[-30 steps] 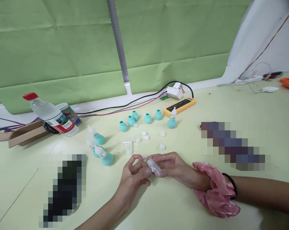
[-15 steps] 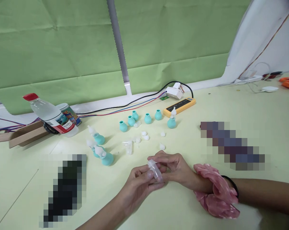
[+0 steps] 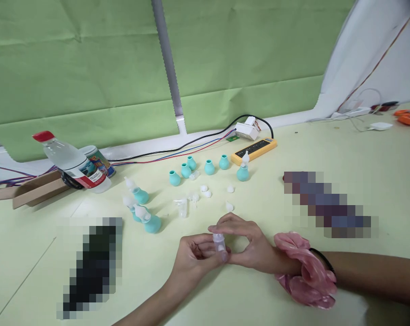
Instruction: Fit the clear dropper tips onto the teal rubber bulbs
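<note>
Two bare hands meet low over a pale green table (image 3: 327, 149), sharing one small clear plastic tube (image 3: 219, 243). The left hand (image 3: 194, 258) is curled narrow, pinching the tube's lower end between thumb and fingertips. The right hand (image 3: 249, 242), touching the left, arches over the tube's top with its fingers closed on it, so the tube stands nearly upright between the two. A pink scrunchie (image 3: 307, 274) bunches around the right wrist. Just beyond the right hand's knuckles lies a small white cap (image 3: 229, 207), and a little further off are more white caps (image 3: 205, 191) and a clear cup (image 3: 182, 207). Beyond the left hand and to its left stand teal squeeze bulbs fitted with white tips (image 3: 147, 219). Further away from both hands sits a row of bare teal bulbs (image 3: 191, 167), then a yellow power strip (image 3: 254, 151). Far to the left of the left hand, a water bottle (image 3: 71, 163) lies tilted.
</note>
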Action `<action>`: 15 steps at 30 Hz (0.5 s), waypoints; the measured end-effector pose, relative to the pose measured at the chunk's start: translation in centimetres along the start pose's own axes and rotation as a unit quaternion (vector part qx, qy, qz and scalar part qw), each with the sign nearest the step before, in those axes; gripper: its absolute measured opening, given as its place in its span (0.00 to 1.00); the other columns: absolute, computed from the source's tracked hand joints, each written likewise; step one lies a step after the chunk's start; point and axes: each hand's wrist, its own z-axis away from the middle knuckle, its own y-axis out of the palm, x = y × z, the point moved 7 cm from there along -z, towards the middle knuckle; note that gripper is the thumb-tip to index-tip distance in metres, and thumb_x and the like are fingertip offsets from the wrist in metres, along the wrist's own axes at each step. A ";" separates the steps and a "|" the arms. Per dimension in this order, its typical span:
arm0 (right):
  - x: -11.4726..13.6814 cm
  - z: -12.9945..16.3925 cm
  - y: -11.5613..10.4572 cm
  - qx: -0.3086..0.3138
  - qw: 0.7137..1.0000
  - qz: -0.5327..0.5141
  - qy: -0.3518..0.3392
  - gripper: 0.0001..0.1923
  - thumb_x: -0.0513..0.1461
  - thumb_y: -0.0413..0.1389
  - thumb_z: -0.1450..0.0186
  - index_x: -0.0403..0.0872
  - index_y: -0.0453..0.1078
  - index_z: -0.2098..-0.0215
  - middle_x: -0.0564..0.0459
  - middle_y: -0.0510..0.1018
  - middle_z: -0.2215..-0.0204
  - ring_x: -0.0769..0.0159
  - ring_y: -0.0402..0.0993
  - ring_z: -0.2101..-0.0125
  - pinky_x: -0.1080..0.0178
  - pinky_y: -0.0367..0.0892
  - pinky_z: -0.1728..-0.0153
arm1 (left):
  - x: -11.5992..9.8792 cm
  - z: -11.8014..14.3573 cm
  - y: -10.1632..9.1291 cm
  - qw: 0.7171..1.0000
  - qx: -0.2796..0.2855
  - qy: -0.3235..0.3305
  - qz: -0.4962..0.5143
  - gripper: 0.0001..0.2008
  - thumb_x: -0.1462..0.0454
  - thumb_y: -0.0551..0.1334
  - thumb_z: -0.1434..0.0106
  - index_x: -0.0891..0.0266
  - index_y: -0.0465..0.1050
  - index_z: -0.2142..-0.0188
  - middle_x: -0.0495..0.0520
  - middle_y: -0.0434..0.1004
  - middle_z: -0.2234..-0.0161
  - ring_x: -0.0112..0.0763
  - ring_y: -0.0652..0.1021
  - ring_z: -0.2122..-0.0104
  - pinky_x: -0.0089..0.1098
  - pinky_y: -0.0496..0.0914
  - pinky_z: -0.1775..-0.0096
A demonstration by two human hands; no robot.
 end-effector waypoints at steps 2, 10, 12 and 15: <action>-0.2 0.0 -0.1 -0.006 1.000 0.001 0.004 0.21 0.38 0.59 0.49 0.52 0.66 0.56 0.52 0.72 0.70 0.65 0.64 0.66 0.61 0.65 0.67 | 0.1 0.0 -0.1 1.000 0.001 -0.001 -0.002 0.10 0.67 0.65 0.54 0.67 0.73 0.69 0.53 0.75 0.74 0.29 0.74 0.72 0.30 0.67 0.65; -0.6 0.2 -0.4 -0.024 1.000 -0.001 0.017 0.22 0.35 0.59 0.50 0.51 0.67 0.56 0.52 0.71 0.69 0.66 0.64 0.66 0.62 0.65 0.67 | 0.3 -0.2 0.0 1.000 0.015 -0.002 0.008 0.15 0.66 0.64 0.52 0.66 0.71 0.62 0.55 0.75 0.69 0.33 0.74 0.67 0.34 0.66 0.60; -0.4 0.1 -0.3 -0.022 1.000 0.005 0.013 0.22 0.37 0.59 0.50 0.51 0.67 0.56 0.52 0.72 0.70 0.66 0.63 0.67 0.62 0.65 0.68 | 0.1 -0.1 0.0 1.000 0.008 0.003 0.002 0.13 0.64 0.62 0.49 0.67 0.72 0.63 0.55 0.75 0.70 0.32 0.74 0.67 0.33 0.65 0.60; -0.2 0.1 -0.2 -0.020 1.000 0.018 0.004 0.22 0.37 0.59 0.50 0.51 0.67 0.56 0.52 0.72 0.72 0.66 0.62 0.67 0.62 0.65 0.68 | 0.0 0.0 0.1 1.000 -0.002 0.002 -0.006 0.11 0.63 0.62 0.49 0.67 0.72 0.65 0.54 0.75 0.72 0.31 0.74 0.69 0.31 0.66 0.63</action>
